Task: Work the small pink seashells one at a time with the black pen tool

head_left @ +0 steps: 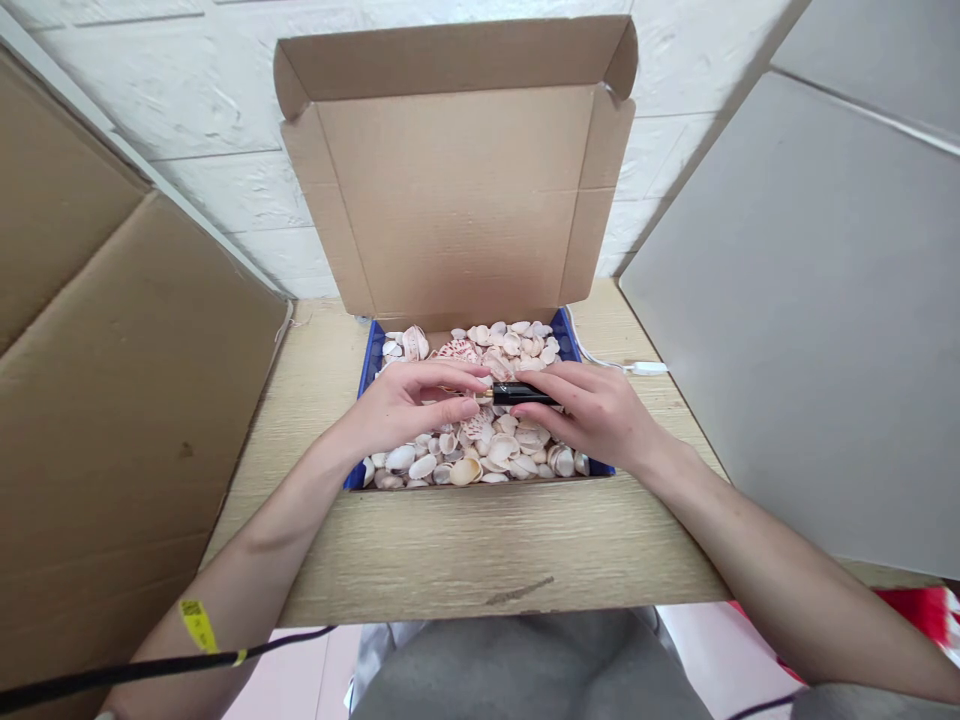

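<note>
- Right hand [600, 408] clamped on black tube [525, 393], above shells [501, 450].
- Left hand [397, 402] at its gold tip; cannot tell if gripping.
- Box [480, 486], open, near desk's [480, 550] far edge.

Back wall [217, 100]: white, brick-pattern relief, beyond fingers [442, 378]
Left side: brown cardboard panel [150, 400], creased, well left of fingers
Right side: smooth pale grey panel [810, 320], well right of fingers
Desktop [600, 540]: light wood-grain, below fingers; dark smudge [520, 591] on near side
Floor [296, 685]: pale pink tile, lower than fingers, past desktop's near edge
Light: soft, diffuse
</note>
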Demonstrator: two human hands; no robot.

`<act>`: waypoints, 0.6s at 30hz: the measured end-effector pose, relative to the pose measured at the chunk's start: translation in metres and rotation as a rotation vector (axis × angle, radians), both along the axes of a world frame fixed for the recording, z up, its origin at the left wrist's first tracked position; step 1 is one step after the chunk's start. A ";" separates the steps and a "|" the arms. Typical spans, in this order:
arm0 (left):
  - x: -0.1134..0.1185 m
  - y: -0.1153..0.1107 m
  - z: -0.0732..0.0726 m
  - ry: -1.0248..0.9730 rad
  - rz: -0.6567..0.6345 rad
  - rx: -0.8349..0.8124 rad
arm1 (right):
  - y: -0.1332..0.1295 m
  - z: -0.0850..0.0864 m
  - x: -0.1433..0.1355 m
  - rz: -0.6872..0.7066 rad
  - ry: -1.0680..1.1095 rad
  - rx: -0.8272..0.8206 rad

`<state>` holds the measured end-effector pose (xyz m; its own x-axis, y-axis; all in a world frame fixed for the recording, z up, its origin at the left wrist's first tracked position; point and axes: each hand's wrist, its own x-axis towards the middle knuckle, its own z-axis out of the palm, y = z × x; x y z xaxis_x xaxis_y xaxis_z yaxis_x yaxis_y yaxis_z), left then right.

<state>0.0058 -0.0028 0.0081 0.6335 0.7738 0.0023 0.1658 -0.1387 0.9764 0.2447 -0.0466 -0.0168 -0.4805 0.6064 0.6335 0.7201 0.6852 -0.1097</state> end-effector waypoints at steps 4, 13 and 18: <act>-0.001 0.000 -0.001 -0.007 0.004 -0.008 | 0.000 0.000 0.000 -0.003 -0.003 0.008; -0.002 0.001 -0.006 -0.020 -0.030 -0.058 | 0.000 0.001 0.000 -0.024 0.014 0.031; -0.002 0.001 -0.006 -0.027 -0.048 -0.078 | 0.000 0.001 0.000 -0.020 0.033 0.036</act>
<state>0.0033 -0.0020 0.0018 0.6707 0.7407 -0.0395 0.1343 -0.0689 0.9885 0.2443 -0.0466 -0.0159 -0.4475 0.5918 0.6705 0.7298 0.6750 -0.1086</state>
